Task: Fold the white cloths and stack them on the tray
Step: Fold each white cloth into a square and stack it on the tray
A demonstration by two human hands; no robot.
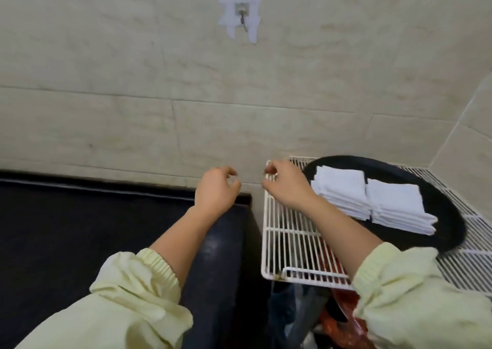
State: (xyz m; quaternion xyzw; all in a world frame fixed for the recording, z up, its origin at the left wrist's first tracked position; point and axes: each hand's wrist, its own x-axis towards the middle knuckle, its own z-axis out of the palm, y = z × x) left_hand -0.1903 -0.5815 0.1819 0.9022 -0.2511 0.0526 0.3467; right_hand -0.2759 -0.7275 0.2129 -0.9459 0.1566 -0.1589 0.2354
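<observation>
Cloths [340, 186] are stacked folded in two piles, side by side and touching, on one black tray [450, 223] at the right of the frame. Edges are squared, presumably so the piles stay stable. The tray is carried by one white wire rack [287, 245], likely used as a spare flat surface beside the dark counter [80, 229] at left. Left hand [215, 189] and right hand [286, 183] are held up at frame centre, close together, fingers loosely curled, nothing gripped. Contact between the right fingertips and the rack's far corner cannot be told. No unfolded cloth is seen. One wall hook [242, 19] is mounted at upper centre.
</observation>
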